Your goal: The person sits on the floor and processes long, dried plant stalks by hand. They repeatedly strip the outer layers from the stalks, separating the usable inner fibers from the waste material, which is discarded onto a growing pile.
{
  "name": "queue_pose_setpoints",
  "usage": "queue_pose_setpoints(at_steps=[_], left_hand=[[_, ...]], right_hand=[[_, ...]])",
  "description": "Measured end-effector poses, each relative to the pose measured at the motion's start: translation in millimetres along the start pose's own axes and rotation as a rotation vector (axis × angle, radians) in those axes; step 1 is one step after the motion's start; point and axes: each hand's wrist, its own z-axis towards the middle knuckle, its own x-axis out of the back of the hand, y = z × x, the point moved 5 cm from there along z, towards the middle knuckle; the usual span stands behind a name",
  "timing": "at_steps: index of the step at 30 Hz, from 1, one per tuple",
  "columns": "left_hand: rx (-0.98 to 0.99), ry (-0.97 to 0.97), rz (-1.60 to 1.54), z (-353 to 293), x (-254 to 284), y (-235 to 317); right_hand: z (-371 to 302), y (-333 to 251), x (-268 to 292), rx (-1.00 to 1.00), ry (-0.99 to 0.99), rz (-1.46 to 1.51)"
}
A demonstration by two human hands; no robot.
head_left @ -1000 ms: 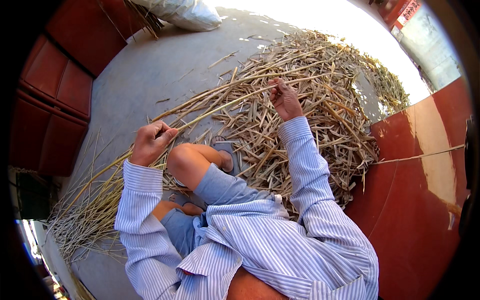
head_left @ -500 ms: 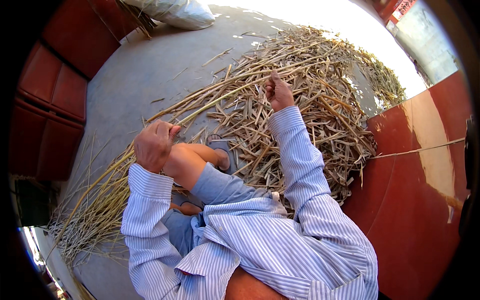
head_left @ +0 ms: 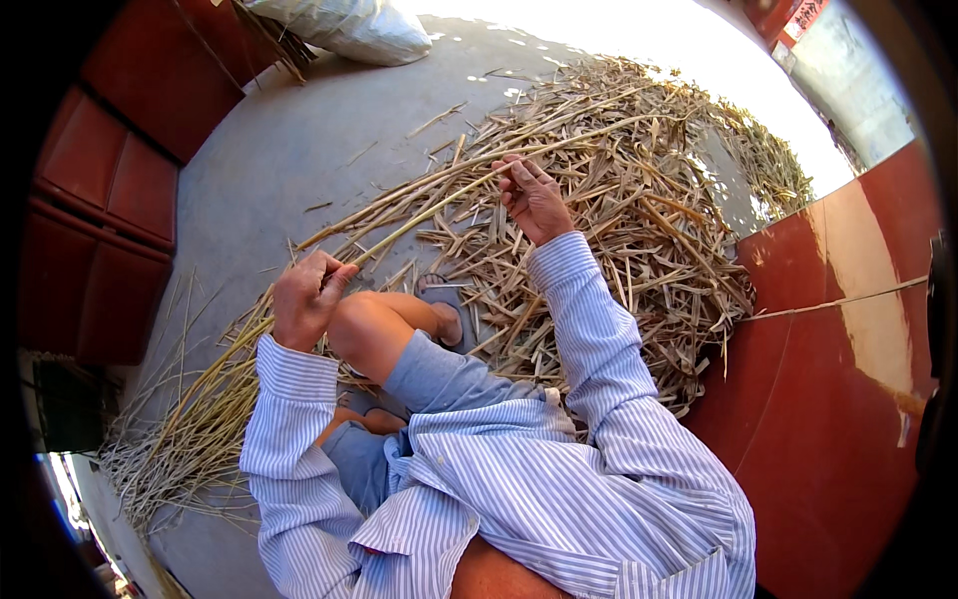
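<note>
I sit on a grey concrete floor (head_left: 299,150) with one bare knee raised. My left hand (head_left: 307,295) is closed around the near end of a long pale reed stalk (head_left: 429,205), just beside the knee. My right hand (head_left: 534,198) pinches the same stalk farther along, above a big pile of dry stalks and peeled husks (head_left: 639,220). The stalk runs slantwise between both hands and on over the pile. Striped blue sleeves cover both forearms.
A bundle of long thin stalks (head_left: 190,419) lies on the floor at my left. A white sack (head_left: 349,25) sits at the top. Dark red panels (head_left: 110,200) stand at the left, and a red wall (head_left: 848,399) at the right.
My right hand has slid farther along the stalk, away from me. My left hand has shifted slightly toward the knee, still gripping the stalk's near end.
</note>
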Motion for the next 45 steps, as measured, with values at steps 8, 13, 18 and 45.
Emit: queue_pose_setpoints(at_steps=[8,13,18,45], left_hand=[[0.125,-0.014,-0.158,8,-11,15],[0.083,0.037,-0.158,17,-5,25],[0.091,-0.013,-0.178,6,-6,14],[0.2,-0.021,0.057,-79,96,-62]], right_hand=[[-20,18,-38,0.229,-0.156,-0.728],[-32,13,-38,0.047,-0.068,-0.812],[2,-30,-5,0.048,-0.042,-0.031],[44,-36,41,-0.118,0.049,0.169]])
